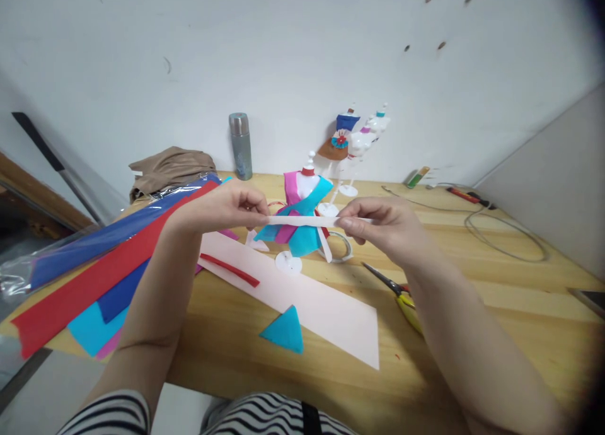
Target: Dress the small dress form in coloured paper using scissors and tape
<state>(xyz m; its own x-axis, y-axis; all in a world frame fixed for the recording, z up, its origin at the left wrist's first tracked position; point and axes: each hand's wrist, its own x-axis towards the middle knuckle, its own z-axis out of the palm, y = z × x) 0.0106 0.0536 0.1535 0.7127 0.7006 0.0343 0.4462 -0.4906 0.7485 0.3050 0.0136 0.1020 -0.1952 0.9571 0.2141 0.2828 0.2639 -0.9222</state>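
Note:
A narrow pale pink strip (302,221) is stretched level between my two hands. My left hand (231,205) pinches one end, and my right hand (378,224) pinches it close to the other end. Just behind the strip stands a small white dress form (308,186) on a round base, wrapped in turquoise and pink pieces with a red neckband. Below my hands a pale pink sheet (340,309) lies on the table, with a thin red strip (231,270) on it. One turquoise triangle (286,331) overlaps its edge. Whether the strip touches the dress form, I cannot tell.
Yellow-handled scissors (397,290) lie under my right forearm. Coloured sheets (113,265) cover the left side, near brown cloth (172,167) and a flask (241,146). Several more dress forms (362,142) stand by the wall. A grey cable (496,246) loops at right.

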